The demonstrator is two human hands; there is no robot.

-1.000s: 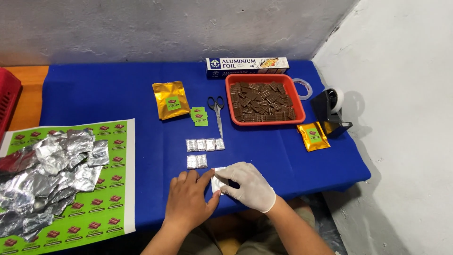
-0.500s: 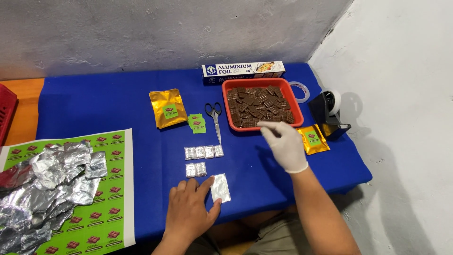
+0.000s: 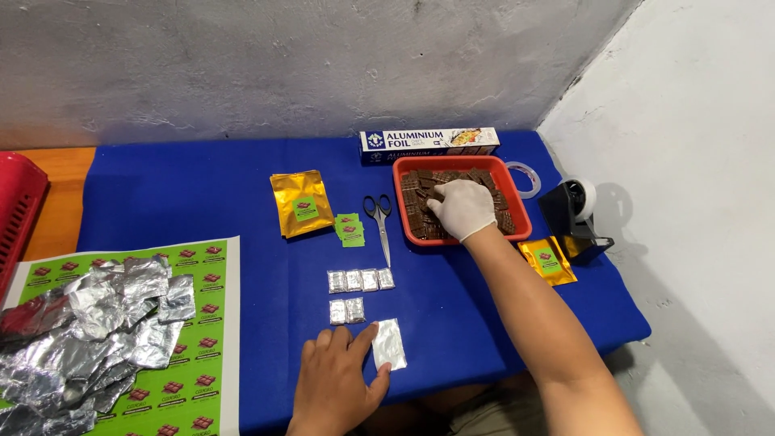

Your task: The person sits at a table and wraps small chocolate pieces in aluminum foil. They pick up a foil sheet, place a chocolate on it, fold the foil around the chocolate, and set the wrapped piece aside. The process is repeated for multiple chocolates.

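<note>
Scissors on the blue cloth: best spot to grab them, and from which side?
Judging by their pose, take the scissors by the black handle loops at the far end, coming straight down. They lie flat and closed, blades pointing toward the person, with stickers close on the left.

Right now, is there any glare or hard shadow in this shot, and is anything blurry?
Head view: sharp overall, no motion blur on the gloved right hand in the red tray. Crumpled foil pile and the foil sheet by the left hand glint brightly. The tape dispenser throws a soft shadow on the white wall.
</note>
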